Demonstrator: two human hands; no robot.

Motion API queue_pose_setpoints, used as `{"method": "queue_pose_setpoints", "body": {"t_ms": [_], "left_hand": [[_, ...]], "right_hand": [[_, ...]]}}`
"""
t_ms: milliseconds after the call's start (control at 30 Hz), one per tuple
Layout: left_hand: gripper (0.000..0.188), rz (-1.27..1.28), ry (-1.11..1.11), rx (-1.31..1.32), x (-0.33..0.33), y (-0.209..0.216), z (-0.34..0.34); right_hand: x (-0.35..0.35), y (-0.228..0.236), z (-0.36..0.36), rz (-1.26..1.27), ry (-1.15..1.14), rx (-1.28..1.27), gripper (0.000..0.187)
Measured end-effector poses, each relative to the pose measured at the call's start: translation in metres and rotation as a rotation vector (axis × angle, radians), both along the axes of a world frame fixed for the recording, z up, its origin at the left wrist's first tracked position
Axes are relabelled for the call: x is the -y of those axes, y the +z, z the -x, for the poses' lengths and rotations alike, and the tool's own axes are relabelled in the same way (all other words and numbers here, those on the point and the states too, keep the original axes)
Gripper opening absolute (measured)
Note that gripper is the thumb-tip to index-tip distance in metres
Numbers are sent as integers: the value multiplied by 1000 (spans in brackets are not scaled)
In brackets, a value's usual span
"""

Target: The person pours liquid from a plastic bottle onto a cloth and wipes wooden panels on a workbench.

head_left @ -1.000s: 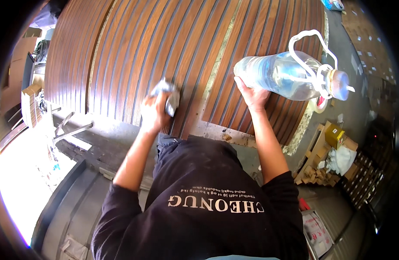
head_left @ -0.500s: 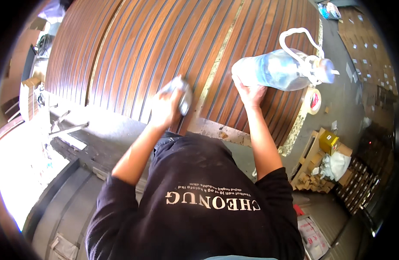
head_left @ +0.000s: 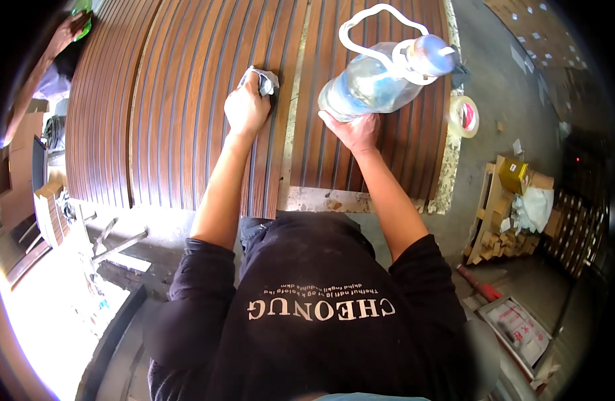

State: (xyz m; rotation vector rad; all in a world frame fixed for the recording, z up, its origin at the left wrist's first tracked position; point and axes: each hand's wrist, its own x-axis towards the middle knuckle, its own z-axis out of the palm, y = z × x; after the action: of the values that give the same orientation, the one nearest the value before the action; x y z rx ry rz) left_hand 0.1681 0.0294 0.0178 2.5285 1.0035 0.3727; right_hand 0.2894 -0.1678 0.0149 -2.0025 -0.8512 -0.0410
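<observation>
My left hand [head_left: 247,110] is closed round a crumpled greyish-white rag [head_left: 267,81] and presses it on a brown slatted wood panel [head_left: 200,87]. To the right, my right hand [head_left: 356,131] grips the lower end of a clear plastic bottle [head_left: 381,83]. The bottle is tilted, its blue cap with a small white nozzle pointing right and toward the upper edge of the view. A white cord loop [head_left: 348,33] is tied at its neck. How much liquid the bottle holds is hard to tell.
A tape roll [head_left: 465,117] sits at the panels' right edge. At the far left, another person's hand [head_left: 67,30] holds something green. A yellow tin [head_left: 514,175], a white bag [head_left: 534,208] and wood scraps lie on the floor at right. Panels rest on a speckled board [head_left: 334,200].
My left hand and the rag have moved farther away over the panel. My view has shifted, and the bottle stands farther left, tilted up more. The other person's hand has come into view.
</observation>
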Motion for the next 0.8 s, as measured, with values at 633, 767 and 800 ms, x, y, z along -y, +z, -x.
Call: {"method": "queue_pose_setpoints", "body": {"t_ms": [633,767,800], "left_hand": [[37,-182,-332,134,-50,-18,-105],[24,-16,-157,88,-101,-6,-212],[23,-10,-123,108,-99,0,-221]], "right_hand": [[35,-91,-3,-265,92,-711,57],[38,-49,-5,-1365,192,-2175,49],[38,-49,-7,-1484,253,-2339,50]]}}
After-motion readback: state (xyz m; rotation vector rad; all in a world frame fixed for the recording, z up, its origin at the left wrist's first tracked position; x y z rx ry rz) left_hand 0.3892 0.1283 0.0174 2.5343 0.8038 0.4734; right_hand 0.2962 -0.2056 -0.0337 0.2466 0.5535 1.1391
